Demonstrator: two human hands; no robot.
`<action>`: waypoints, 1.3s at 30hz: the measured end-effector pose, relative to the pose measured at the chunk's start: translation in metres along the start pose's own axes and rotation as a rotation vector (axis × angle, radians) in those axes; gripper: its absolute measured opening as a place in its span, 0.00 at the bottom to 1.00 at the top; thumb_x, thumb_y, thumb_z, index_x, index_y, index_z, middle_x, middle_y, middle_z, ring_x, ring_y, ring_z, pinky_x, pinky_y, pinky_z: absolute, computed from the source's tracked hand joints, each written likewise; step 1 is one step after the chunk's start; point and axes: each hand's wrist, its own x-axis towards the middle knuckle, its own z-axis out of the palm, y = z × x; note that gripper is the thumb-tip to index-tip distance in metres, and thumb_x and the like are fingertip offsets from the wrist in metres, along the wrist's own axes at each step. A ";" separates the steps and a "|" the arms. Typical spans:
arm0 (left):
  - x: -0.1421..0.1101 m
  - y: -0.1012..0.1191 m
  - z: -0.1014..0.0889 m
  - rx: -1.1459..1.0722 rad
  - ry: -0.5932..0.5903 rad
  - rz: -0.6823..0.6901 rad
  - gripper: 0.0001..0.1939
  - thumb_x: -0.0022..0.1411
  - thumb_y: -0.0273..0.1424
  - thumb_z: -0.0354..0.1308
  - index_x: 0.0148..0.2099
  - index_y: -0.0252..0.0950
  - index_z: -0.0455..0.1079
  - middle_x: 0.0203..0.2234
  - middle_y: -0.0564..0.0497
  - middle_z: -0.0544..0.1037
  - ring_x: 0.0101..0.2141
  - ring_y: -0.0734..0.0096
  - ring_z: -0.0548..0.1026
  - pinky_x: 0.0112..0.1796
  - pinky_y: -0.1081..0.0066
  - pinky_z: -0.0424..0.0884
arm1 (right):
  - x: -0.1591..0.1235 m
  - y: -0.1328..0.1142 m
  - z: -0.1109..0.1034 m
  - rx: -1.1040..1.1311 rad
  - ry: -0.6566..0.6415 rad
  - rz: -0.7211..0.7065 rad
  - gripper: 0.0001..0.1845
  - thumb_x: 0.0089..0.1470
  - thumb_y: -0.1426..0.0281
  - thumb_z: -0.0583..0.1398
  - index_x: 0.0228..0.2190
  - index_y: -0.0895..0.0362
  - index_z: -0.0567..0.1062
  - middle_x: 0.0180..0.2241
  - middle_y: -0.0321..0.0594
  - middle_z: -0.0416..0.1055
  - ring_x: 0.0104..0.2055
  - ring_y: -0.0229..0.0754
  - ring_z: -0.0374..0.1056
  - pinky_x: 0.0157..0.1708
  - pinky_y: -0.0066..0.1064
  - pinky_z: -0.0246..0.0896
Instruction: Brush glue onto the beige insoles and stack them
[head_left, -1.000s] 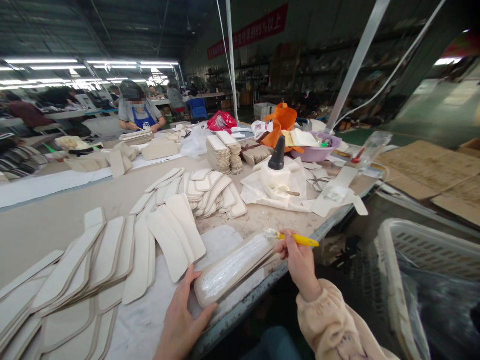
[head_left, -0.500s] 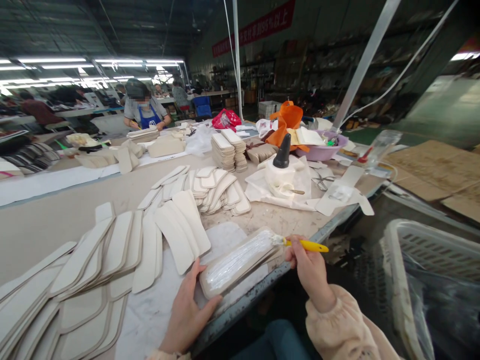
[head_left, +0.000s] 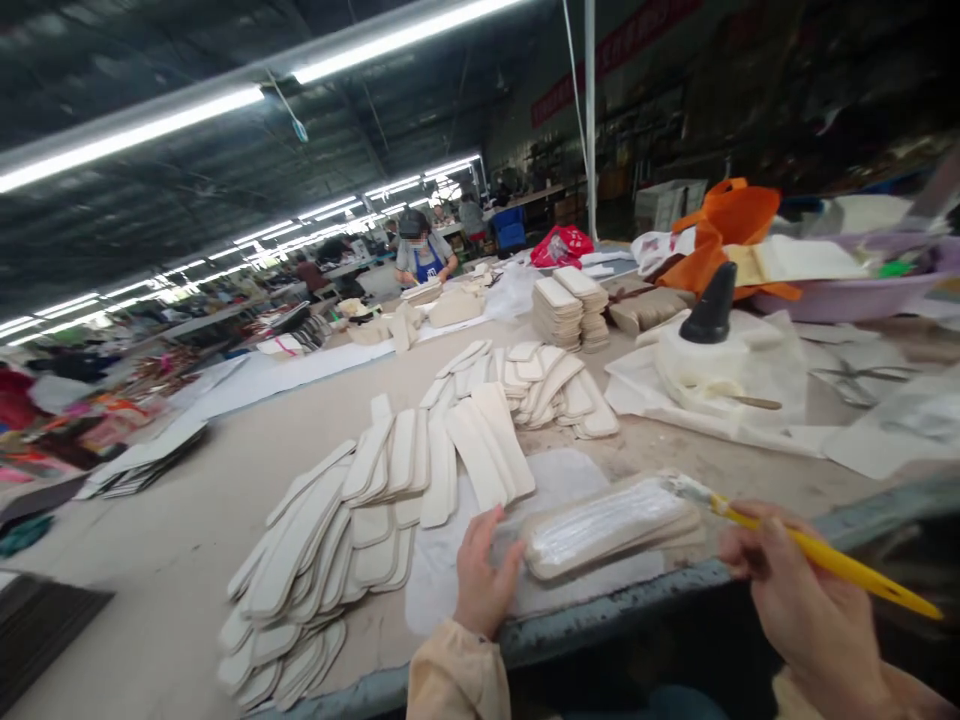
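Fingers of right hand (head_left: 814, 610): pinching the yellow handle of a brush (head_left: 862, 574)
Brush tip: resting at the right end of the coated panel (head_left: 600, 532)
Fingers of left hand (head_left: 484, 570): lying spread just beside the panel's left end — whether they are touching, I cannot tell
Coated panel: lying on other panels near the table's (head_left: 187, 540) edge — glossy streaks running along its top
Loose panels (head_left: 403, 450): fanning out to its left

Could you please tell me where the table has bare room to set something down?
Bare tabletop shows between the fanned cream pieces and the dark panel at left, bounded beyond by white sheeting. It is crowded at right, around the black cone, scissors and purple basin, and between left hand and right hand, where the coated piece lies.
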 end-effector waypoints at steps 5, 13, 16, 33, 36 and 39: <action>0.032 -0.017 -0.015 0.124 0.054 -0.031 0.22 0.55 0.36 0.62 0.52 0.36 0.69 0.49 0.39 0.73 0.52 0.51 0.69 0.55 0.47 0.63 | 0.000 -0.002 -0.002 0.013 0.000 -0.016 0.13 0.51 0.52 0.60 0.33 0.44 0.76 0.21 0.44 0.65 0.22 0.48 0.59 0.22 0.46 0.49; 0.060 -0.030 -0.021 0.103 -0.103 0.048 0.16 0.52 0.36 0.64 0.44 0.39 0.75 0.44 0.46 0.78 0.47 0.58 0.75 0.52 0.55 0.69 | -0.002 -0.002 -0.009 -0.034 -0.028 -0.044 0.17 0.53 0.52 0.59 0.37 0.50 0.73 0.22 0.38 0.66 0.23 0.44 0.59 0.22 0.39 0.54; 0.063 -0.030 -0.024 0.070 -0.111 0.048 0.14 0.53 0.36 0.62 0.42 0.39 0.76 0.43 0.46 0.79 0.45 0.61 0.76 0.49 0.60 0.72 | -0.002 -0.001 -0.010 -0.038 -0.045 -0.073 0.15 0.54 0.53 0.58 0.37 0.49 0.73 0.22 0.36 0.67 0.22 0.43 0.59 0.21 0.37 0.56; 0.020 0.129 -0.046 -1.008 0.285 -0.309 0.11 0.51 0.38 0.65 0.34 0.39 0.71 0.26 0.55 0.78 0.26 0.74 0.72 0.26 0.74 0.71 | -0.006 -0.019 0.017 0.240 -0.249 0.035 0.15 0.55 0.55 0.59 0.39 0.50 0.65 0.54 0.45 0.68 0.46 0.47 0.72 0.46 0.44 0.68; 0.007 0.131 -0.024 -0.963 0.159 -0.416 0.13 0.50 0.40 0.65 0.34 0.36 0.72 0.27 0.53 0.77 0.27 0.73 0.72 0.23 0.75 0.70 | -0.001 -0.028 0.015 0.366 -0.269 0.118 0.15 0.57 0.53 0.56 0.39 0.48 0.61 0.56 0.45 0.66 0.40 0.44 0.74 0.36 0.40 0.70; 0.003 0.121 -0.013 -0.853 -0.002 -0.475 0.15 0.53 0.42 0.62 0.36 0.35 0.72 0.28 0.52 0.77 0.29 0.71 0.73 0.25 0.74 0.71 | 0.011 -0.037 0.009 0.305 -0.182 0.029 0.17 0.52 0.59 0.62 0.37 0.48 0.59 0.50 0.44 0.72 0.41 0.46 0.73 0.33 0.36 0.69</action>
